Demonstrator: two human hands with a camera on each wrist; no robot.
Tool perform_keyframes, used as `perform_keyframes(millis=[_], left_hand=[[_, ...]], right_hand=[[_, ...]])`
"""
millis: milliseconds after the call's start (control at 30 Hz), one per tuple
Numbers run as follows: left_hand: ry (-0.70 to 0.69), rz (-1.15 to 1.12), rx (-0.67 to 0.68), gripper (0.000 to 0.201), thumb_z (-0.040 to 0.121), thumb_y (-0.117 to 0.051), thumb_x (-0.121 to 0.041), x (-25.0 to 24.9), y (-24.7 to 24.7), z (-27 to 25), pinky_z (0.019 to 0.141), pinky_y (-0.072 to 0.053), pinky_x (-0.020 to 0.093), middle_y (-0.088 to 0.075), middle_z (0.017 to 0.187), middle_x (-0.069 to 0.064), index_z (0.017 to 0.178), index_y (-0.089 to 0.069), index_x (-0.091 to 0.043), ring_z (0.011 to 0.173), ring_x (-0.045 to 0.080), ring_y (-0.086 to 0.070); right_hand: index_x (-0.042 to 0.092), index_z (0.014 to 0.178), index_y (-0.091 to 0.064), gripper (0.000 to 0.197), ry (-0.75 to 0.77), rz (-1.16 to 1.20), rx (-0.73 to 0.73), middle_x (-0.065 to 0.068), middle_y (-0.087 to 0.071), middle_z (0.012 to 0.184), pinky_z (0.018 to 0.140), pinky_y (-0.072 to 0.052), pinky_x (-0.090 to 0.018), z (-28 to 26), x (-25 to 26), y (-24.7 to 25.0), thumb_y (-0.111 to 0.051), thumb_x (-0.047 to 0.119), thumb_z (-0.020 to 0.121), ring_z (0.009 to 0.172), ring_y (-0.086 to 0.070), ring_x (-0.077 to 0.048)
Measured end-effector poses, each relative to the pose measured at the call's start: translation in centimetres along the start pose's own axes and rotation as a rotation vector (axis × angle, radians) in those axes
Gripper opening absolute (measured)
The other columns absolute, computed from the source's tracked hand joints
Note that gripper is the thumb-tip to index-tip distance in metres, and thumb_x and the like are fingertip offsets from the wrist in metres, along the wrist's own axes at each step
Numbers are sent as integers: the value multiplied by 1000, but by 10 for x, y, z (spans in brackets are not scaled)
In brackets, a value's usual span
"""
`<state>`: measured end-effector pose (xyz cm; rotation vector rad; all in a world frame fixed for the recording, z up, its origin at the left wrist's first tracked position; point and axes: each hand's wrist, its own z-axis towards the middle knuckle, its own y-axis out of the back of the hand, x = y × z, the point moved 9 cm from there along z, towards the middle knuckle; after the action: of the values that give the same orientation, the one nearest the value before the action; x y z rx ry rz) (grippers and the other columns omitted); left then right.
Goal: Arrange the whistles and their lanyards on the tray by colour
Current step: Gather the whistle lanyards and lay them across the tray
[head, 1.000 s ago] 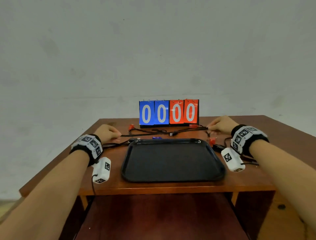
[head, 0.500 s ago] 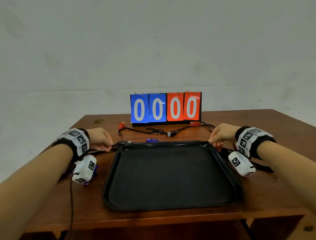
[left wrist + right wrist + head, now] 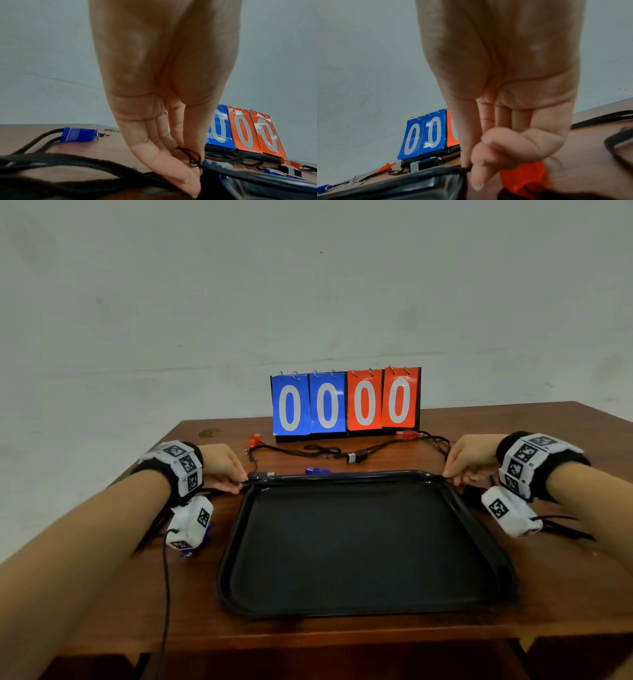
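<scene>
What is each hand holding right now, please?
Left hand: pinches a black lanyard at the tray's far left corner.
Right hand: pinches a black lanyard end at the tray's far right corner.

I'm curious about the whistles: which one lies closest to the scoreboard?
The red whistle right at the foot of the scoreboard's red cards, on its right side. The rest lie farther from it.

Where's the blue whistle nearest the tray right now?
In the head view, the blue whistle lies on the table just behind the middle of the tray's far rim, in front of the scoreboard.
</scene>
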<state>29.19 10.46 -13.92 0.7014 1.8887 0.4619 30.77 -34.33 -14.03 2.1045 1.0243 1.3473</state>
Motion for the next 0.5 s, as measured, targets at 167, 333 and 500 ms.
perform_keyframes(millis=[167, 333, 500], left_hand=[[19, 15, 8, 13, 89, -54, 6, 2, -1, 1, 51, -56, 22, -64, 79, 21, 86, -66, 5, 64, 22, -66], [52, 90, 20, 11, 90, -55, 2, 2, -3, 4, 54, -57, 22, -65, 81, 17, 93, -66, 2, 62, 20, -66], [49, 196, -7, 10, 89, -60, -4, -4, 0, -1, 48, -52, 20, -64, 83, 14, 96, -66, -4, 68, 21, -63]], right_hand=[[-2, 79, -66, 6, 8, 8, -34, -7, -64, 53, 34, -41, -15, -4, 1, 2, -66, 1, 84, 36, -55, -9], [4, 84, -67, 2, -7, -29, -63, -7, -63, 60, 36, -41, -15, -8, 0, 5, -67, 6, 85, 39, -56, -8], [4, 98, -67, 13, 8, -91, -78, -8, -60, 67, 37, -42, -14, -18, 9, 5, -66, 9, 86, 38, -54, -6]])
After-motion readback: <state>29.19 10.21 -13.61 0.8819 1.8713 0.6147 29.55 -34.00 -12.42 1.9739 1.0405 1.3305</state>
